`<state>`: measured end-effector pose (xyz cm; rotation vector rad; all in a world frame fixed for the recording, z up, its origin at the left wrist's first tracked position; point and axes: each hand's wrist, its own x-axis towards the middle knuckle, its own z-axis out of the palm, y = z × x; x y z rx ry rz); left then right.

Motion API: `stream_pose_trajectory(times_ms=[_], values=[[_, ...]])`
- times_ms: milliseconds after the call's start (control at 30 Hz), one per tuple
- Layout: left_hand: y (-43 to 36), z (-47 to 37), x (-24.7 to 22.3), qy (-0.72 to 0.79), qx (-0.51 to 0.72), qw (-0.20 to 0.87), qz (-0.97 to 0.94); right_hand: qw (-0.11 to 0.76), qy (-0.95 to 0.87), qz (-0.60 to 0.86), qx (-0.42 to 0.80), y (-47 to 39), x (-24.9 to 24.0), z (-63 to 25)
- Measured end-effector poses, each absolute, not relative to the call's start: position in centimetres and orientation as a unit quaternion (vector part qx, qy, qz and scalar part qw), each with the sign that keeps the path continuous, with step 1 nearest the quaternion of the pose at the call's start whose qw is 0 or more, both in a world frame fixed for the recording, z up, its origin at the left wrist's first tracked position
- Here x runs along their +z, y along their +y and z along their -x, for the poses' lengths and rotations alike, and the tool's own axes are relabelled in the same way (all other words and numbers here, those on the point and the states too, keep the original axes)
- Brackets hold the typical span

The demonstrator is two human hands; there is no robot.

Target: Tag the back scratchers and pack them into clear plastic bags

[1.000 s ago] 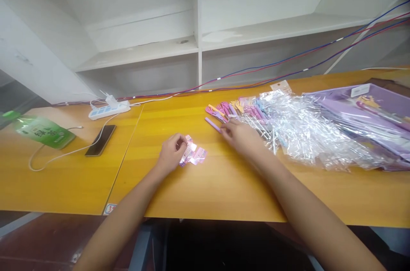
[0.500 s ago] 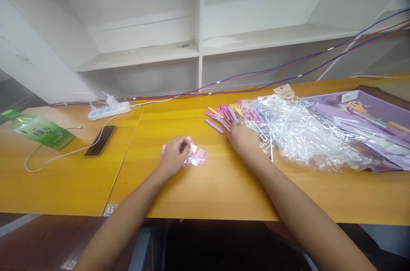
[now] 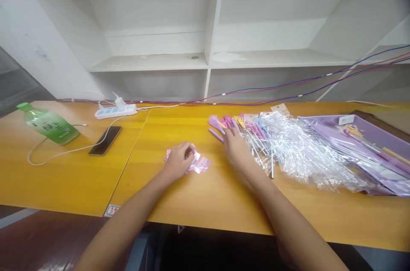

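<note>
My left hand [image 3: 181, 159] rests over a small pile of pink-and-white printed cards [image 3: 202, 164]. Its thumb and fingers curl together in a pinch; whatever is between them is hidden. Farther right, my right hand [image 3: 235, 145] has its fingers closed at the near left end of a row of back scratchers [image 3: 238, 122]. These have pink, yellow, purple and blue hand-shaped heads and metal rods. A pink head [image 3: 214, 122] just beyond my right fingertips is smeared by motion. One loose purple handle [image 3: 215, 135] lies beside that hand.
Clear plastic bags [image 3: 297, 147] heap up right of the scratchers, against a purple tray [image 3: 371, 134] of packaged ones. Leftward are a phone [image 3: 105, 140], a power strip [image 3: 115, 111] and a tilted green bottle [image 3: 49, 125]. Cables [image 3: 272, 91] run along the back, below white shelves.
The view has tilted upward slightly. My right hand has shifted a little left among the scratchers, and a pink head there has moved. My left hand keeps its pinch over the cards.
</note>
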<state>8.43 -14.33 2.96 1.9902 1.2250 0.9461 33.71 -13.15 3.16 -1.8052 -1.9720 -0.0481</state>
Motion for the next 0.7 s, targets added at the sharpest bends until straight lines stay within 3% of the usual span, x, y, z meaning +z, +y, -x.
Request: stream_pose_trajectory(times_ms=[133,300,400,533,600,700], values=[[-14.6,-8.5,3.2,0.464,0.352,0.293,-0.758,0.084,-0.704,0.705,-0.001,-12.4,1.8,-31.8],[-14.7,-8.7,2.9,0.463,0.341,0.28,-0.769,0.071,-0.705,0.706,0.002,-11.8,1.8,-31.7],[-14.6,-8.6,2.6,0.457,0.354,0.3,-0.759,0.156,-0.723,0.672,0.022,-12.5,2.6,-31.8],[-14.4,-8.9,2.0,0.428,0.396,0.435,-0.687,0.395,-0.712,0.56,0.156,-14.9,2.9,-30.2],[-14.3,-9.4,1.5,0.403,0.402,0.516,-0.64,0.44,-0.698,0.523,0.214,-16.4,2.5,-28.7],[-14.4,-10.1,0.9,0.402,0.418,0.565,-0.587,0.435,-0.724,0.458,0.276,-18.3,2.1,-26.9]])
